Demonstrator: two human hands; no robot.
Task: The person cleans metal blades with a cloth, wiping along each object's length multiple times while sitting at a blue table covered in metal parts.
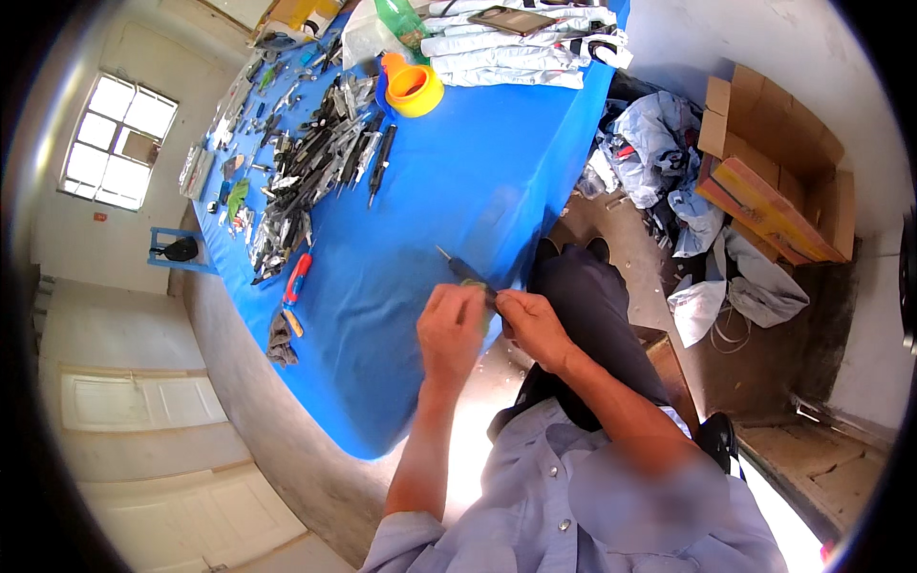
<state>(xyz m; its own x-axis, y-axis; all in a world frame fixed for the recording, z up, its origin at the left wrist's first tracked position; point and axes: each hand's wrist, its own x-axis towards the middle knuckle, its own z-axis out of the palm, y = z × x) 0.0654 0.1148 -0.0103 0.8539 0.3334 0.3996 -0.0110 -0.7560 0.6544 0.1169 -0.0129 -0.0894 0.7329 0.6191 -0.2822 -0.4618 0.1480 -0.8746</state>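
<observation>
Just off the front edge of the table, my right hand (533, 328) is closed round one end of a slim dark pen-like rod (466, 270). Its pointed, lighter tip angles up and left over the blue cloth. My left hand (449, 329) is closed beside the rod, fingertips bent against its middle. A small green piece (475, 284) shows between those fingertips and the rod; its kind is hard to tell. Left of my hands lies a screwdriver (298, 279) with a red and blue handle. Farther off is a heap of black and silver rods (310, 158), with a few lying apart.
A blue cloth (382, 382) covers the table. Toward the back stand a yellow ring-shaped holder (415, 91), a green bottle (401, 24) and stacked white packets (506, 67) with a phone (511, 19) on top. An open cardboard box (778, 181) and grey bags (654, 134) are at right.
</observation>
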